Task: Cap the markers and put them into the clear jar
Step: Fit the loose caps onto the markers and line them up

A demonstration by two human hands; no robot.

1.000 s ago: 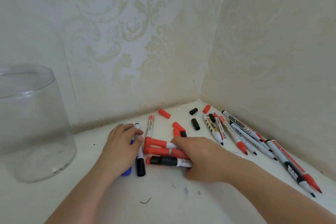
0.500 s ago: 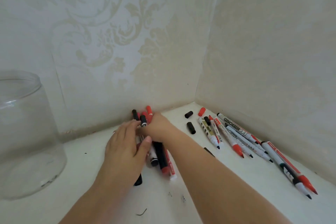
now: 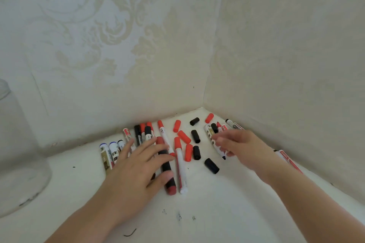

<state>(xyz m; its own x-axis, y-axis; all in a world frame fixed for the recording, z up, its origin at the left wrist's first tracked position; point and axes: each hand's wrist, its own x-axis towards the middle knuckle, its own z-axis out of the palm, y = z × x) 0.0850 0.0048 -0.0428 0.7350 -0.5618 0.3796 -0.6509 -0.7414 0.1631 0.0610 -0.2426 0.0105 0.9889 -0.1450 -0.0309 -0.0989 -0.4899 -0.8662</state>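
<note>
My left hand [image 3: 138,165] lies flat with spread fingers on a row of capped markers [image 3: 110,154] in the middle of the white surface. Beside its thumb lie a black marker with dark red ends [image 3: 167,171] and a white marker with a red cap [image 3: 180,165]. My right hand [image 3: 241,148] hovers with relaxed fingers over the uncapped markers [image 3: 234,125] by the right wall, its fingertips at one with a black tip [image 3: 223,156]. Loose red caps [image 3: 184,136] and black caps [image 3: 195,136] lie between my hands. The clear jar [image 3: 11,144] stands at the far left.
Two patterned walls meet in a corner [image 3: 203,104] just behind the markers. More markers [image 3: 288,161] run along the right wall, partly hidden by my right forearm. A small dark scrap [image 3: 130,233] lies on the surface near the front.
My right hand has left the bundle it pushed together with the left and has moved right to the uncapped markers. The capped markers now lie in a row under my left hand.
</note>
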